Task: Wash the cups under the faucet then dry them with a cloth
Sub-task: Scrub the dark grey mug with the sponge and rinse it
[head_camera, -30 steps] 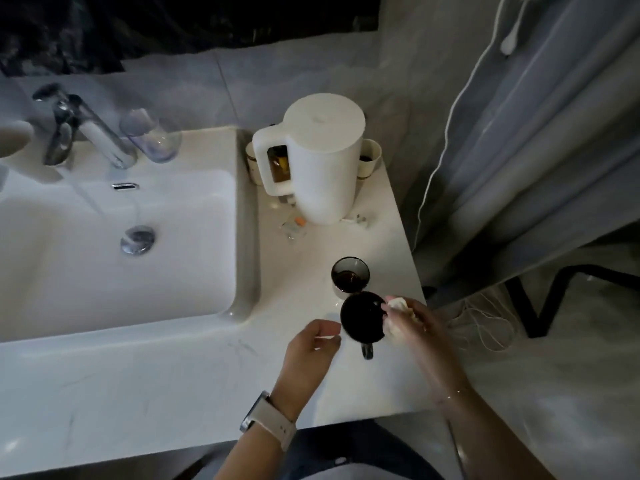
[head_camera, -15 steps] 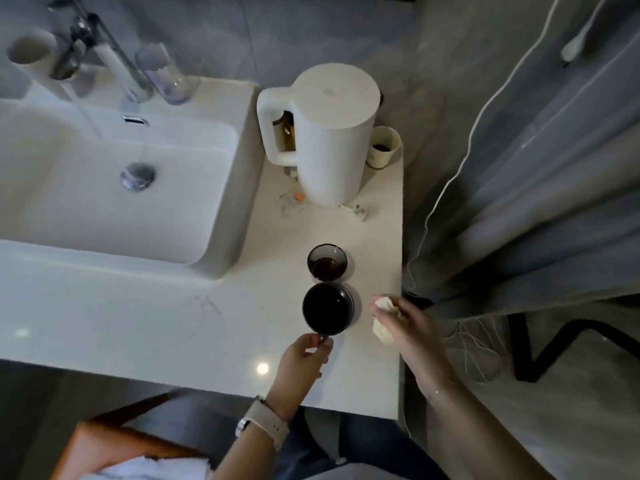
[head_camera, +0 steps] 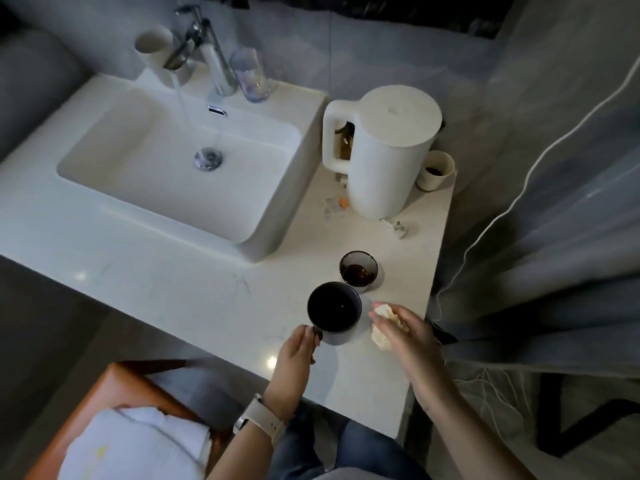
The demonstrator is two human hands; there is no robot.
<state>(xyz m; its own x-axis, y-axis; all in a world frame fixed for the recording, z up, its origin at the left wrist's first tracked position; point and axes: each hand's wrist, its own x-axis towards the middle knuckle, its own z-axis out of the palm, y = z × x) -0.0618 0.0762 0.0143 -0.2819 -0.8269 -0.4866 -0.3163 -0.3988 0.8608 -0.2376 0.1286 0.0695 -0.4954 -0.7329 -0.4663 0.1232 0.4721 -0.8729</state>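
The dark mug (head_camera: 334, 312) is held upright by its handle in the pinched grip of the left hand (head_camera: 294, 358), low over or on the white counter (head_camera: 166, 289); contact with the counter cannot be told. Just right of that grip, a crumpled pale cloth (head_camera: 382, 327) is clamped in the closed right hand (head_camera: 408, 336), close beside the mug's wall. Just beyond the mug, a small dark glass cup (head_camera: 358, 271) stands on the counter. Farther out, a white kettle (head_camera: 384, 150) is seen with a small cream cup (head_camera: 436, 169) to its right. Well off to the left, water is running from the faucet (head_camera: 204, 46) into the sink (head_camera: 145, 150).
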